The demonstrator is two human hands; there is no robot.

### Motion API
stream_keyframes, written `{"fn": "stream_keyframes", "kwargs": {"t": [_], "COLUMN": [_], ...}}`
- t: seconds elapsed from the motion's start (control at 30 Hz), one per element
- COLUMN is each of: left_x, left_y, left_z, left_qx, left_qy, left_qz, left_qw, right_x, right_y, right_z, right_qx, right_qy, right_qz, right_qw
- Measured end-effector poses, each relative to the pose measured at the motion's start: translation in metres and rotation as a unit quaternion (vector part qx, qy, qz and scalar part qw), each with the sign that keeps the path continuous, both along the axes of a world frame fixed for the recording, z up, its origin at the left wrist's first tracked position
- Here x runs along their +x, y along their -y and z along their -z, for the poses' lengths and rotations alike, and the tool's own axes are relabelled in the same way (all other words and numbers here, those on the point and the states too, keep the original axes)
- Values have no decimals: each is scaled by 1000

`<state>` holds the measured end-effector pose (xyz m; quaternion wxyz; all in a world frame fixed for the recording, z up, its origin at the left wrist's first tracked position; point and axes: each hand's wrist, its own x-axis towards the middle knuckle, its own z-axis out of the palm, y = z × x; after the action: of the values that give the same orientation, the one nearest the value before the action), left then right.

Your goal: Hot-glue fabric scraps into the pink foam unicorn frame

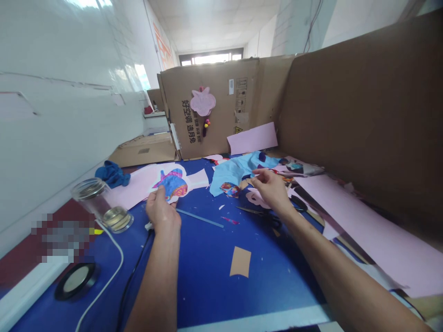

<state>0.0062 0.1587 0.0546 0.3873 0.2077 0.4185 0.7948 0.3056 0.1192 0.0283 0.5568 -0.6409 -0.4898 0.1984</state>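
My left hand (164,214) pinches a patterned fabric cutout (175,183), blue with magenta and orange parts, between thumb and fingers. Behind the cutout lies a pale, curved-edge paper shape. My right hand (272,186) is raised over the right side of the table, fingers half curled, thumb and forefinger apart with nothing visible between them. Just beyond it spreads a light blue cloth (235,170) with a colourful scrap (230,189) at its near end. Dark-handled scissors (266,216) lie beneath my right wrist, near a pink paper flower shape (255,197).
A glass jar (104,205), a roll of tape (75,280) and a white cable (119,265) are on the left. A tan card (240,262) lies in front. Pink sheets (363,226) cover the right side. Cardboard walls (221,110) enclose the back and right; a pink ornament (202,101) hangs there.
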Motion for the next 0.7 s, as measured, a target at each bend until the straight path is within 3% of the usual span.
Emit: {"fn": "stream_keyframes", "kwargs": {"t": [0.2, 0.37, 0.57, 0.7], "left_x": [16, 22, 24, 28], "left_y": [5, 8, 9, 12], "left_z": [8, 10, 9, 11], "left_qx": [-2, -10, -22, -26], "left_qy": [-30, -43, -47, -51], "left_qz": [47, 72, 87, 113], "left_qw": [998, 996, 995, 992], "right_x": [-14, -36, -68, -65], "right_y": [-20, -27, 3, 33], "right_z": [-1, -3, -3, -6], "right_qx": [-138, -188, -167, -141], "right_qy": [182, 254, 271, 259], "right_qz": [-16, -23, -104, -152], "right_qw": [973, 948, 942, 943]}}
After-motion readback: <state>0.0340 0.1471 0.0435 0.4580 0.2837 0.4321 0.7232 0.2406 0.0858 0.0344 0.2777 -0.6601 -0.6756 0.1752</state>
